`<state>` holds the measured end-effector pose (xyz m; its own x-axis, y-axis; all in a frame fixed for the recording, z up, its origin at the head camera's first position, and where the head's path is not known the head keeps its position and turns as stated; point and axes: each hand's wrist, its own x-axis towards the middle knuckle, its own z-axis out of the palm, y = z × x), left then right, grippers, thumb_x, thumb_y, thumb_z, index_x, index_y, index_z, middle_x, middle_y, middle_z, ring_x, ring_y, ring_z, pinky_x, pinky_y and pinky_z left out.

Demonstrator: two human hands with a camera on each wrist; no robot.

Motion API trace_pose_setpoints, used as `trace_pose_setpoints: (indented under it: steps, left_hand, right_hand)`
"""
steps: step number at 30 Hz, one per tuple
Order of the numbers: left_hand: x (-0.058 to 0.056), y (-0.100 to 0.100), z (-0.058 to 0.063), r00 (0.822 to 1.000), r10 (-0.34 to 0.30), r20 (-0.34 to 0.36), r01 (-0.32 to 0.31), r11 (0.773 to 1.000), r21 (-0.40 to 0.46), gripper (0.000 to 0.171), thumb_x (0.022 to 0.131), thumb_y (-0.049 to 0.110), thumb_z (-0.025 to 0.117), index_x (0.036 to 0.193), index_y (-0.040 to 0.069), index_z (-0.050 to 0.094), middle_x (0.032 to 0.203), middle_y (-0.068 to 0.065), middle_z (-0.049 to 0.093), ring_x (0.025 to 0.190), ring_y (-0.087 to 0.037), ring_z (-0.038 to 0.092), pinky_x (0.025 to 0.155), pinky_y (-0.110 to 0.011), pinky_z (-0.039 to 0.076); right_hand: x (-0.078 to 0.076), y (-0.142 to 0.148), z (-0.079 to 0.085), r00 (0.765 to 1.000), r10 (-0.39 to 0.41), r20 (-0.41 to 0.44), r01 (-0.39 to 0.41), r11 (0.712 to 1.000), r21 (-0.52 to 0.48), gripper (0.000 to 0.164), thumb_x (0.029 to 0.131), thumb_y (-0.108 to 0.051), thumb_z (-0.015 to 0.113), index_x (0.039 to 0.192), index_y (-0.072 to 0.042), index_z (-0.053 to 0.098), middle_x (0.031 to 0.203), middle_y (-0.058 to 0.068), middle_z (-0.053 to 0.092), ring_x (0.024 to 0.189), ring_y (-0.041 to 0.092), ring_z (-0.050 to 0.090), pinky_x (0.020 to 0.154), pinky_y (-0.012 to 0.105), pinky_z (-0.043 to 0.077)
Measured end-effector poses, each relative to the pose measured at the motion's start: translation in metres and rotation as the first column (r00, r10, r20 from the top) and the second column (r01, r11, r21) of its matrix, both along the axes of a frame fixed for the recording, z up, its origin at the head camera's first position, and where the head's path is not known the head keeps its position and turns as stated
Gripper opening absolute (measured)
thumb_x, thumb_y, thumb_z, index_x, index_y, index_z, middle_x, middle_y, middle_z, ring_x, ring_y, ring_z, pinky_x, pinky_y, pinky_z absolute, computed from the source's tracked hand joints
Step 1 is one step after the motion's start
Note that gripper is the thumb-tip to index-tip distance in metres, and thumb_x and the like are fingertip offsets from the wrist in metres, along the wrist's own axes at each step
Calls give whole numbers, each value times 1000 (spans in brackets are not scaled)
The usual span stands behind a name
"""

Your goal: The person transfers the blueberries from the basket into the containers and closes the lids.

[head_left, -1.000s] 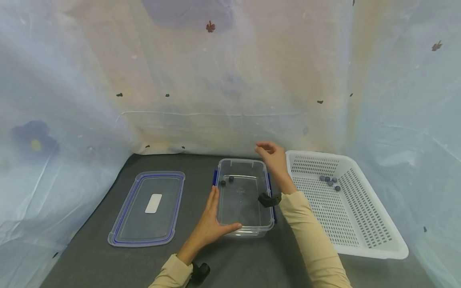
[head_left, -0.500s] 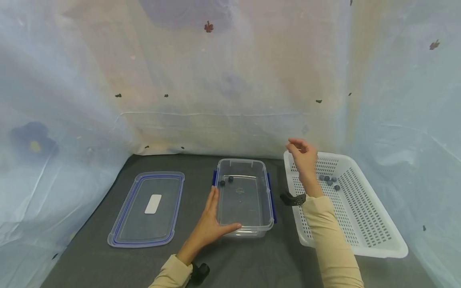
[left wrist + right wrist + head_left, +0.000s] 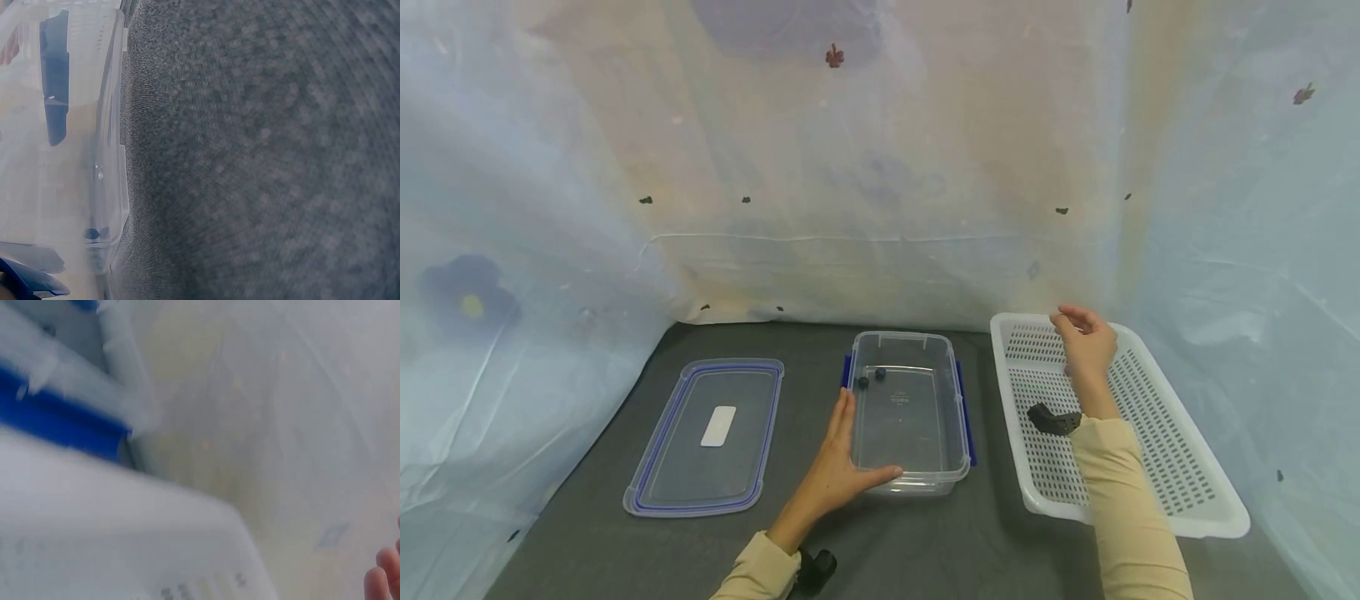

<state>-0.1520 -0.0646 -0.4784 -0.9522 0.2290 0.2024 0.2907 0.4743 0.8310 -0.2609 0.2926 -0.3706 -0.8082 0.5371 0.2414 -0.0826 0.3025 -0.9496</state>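
Clear rectangular plastic container with blue side clips (image 3: 917, 429) sits mid-table, upright and uncovered. Your left hand (image 3: 838, 468) is spread at its near-left corner, thumb along the near rim, fingers against the left wall. Probably light, stiff, smooth and prone to sliding; take hold by opposite walls under the rim, not by the clips.

Two small dark round berry-like balls (image 3: 881, 374) lie toward its far-left corner. Likely light and soft-skinned, apt to roll or bruise; pinch gently at the sides.

Your right hand (image 3: 1090, 348) is over the white perforated plastic basket (image 3: 1165, 450), fingers loosely curled, nothing visible in them; the wrist view is blurred, so contact can't be confirmed.

Writing: white rectangular label (image 3: 718, 426) on the clear blue-edged plastic lid (image 3: 741, 454) looks blank; faint marks (image 3: 899, 399) on the container floor, unreadable. No brand legible.
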Motion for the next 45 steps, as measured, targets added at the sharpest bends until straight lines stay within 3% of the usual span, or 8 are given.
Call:
trace_pose_setpoints:
  steps: [6, 12, 22, 25, 28, 31, 38, 45]
  left_hand:
    - [1, -1, -1, 1000, 2, 5, -2, 1000, 3, 127, 68, 59, 81, 157, 9, 5, 162, -9, -3, 143, -37, 9, 104, -64, 24]
    - [2, -2, 0, 1000, -3, 18, 3, 1000, 8, 127, 69, 58, 81, 157, 12, 3, 162, -9, -4, 143, -37, 8, 105, -65, 23]
    - [1, -2, -3, 1000, -5, -12, 5, 1000, 7, 126, 69, 56, 82, 156, 8, 5, 162, -10, -3, 144, -36, 8, 106, -63, 22]
    - [1, -2, -2, 1000, -4, -12, 4, 1000, 3, 126, 69, 57, 82, 157, 9, 5, 162, -9, -3, 144, -35, 8, 106, -63, 22]
    - [0, -1, -2, 1000, -4, -14, 4, 1000, 3, 126, 68, 57, 82, 157, 9, 5, 162, -9, -3, 143, -36, 9, 105, -63, 23]
    - [0, -1, -1, 1000, -2, -16, 2, 1000, 3, 127, 68, 58, 82, 157, 8, 6, 162, -9, -3, 143, -37, 11, 104, -64, 25]
    - [0, 0, -1, 1000, 3, -3, -3, 1000, -4, 127, 67, 59, 81, 157, 12, 4, 162, -6, -4, 143, -35, 10, 106, -62, 23]
    - [-1, 0, -2, 1000, 3, -3, -3, 1000, -6, 127, 68, 58, 82, 157, 13, 4, 162, -6, -4, 143, -35, 10, 105, -63, 24]
  right_hand:
    - [-1, 25, -14, 996, -89, 26, 88, 996, 28, 26, 90, -22, 69, 109, -4, 69, 83, -13, 61, 78, 5, 55, 68, 21, 42]
    - [2, 45, -26, 976, -188, 106, 187, 982, 17, 20, 89, -22, 68, 105, -8, 68, 83, -14, 59, 76, 3, 52, 65, 19, 41]
    - [1, 66, -44, 954, -238, 184, 222, 970, 104, 33, 89, -23, 67, 115, -1, 66, 95, -1, 63, 75, 5, 53, 62, 18, 42]
    - [2, 71, -50, 945, -251, 209, 233, 966, 111, 34, 90, -23, 66, 116, -1, 65, 98, 2, 64, 91, 14, 54, 64, 19, 43]
    - [2, 78, -57, 937, -267, 224, 246, 962, 118, 35, 90, -23, 66, 117, 0, 64, 103, 7, 64, 113, 23, 46, 73, 23, 40]
    - [3, 84, -64, 927, -283, 244, 259, 957, 128, 36, 91, -22, 65, 119, 1, 63, 104, 9, 63, 116, 26, 47, 76, 26, 41]
    - [6, 92, -79, 916, -252, 311, 183, 955, 235, 37, 90, -17, 62, 120, 5, 62, 115, 23, 63, 106, 30, 53, 74, 28, 40]
    - [12, 91, -83, 895, -186, 406, 81, 962, 261, 43, 92, -16, 59, 125, 11, 54, 125, 30, 55, 117, 42, 47, 99, 52, 35]
